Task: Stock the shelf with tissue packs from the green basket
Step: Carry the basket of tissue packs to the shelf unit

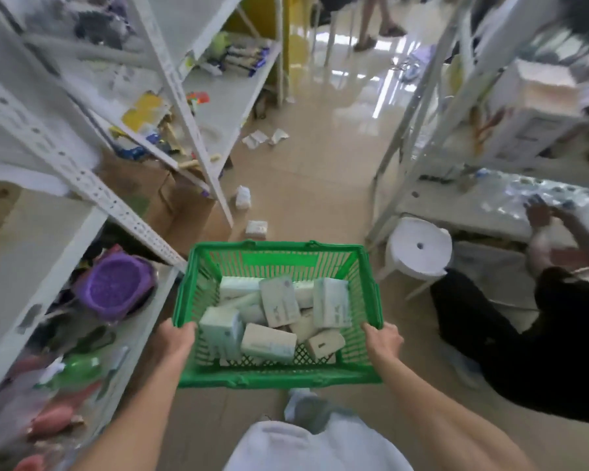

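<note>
both hands, left hand (176, 336) and right hand (381, 338), fingers clamped on green basket (279, 377) of tissue packs (279, 300).

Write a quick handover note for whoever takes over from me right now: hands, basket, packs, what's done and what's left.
Left hand: gripping the green basket's left rim.
Right hand: gripping its right rim.
Basket: carried in the aisle, above the floor.
Tissue packs: piled loose inside; two similar packs lie on the floor ahead.
Done: none seen shelved.
Left: set the basket down, stock the shelf.
</note>
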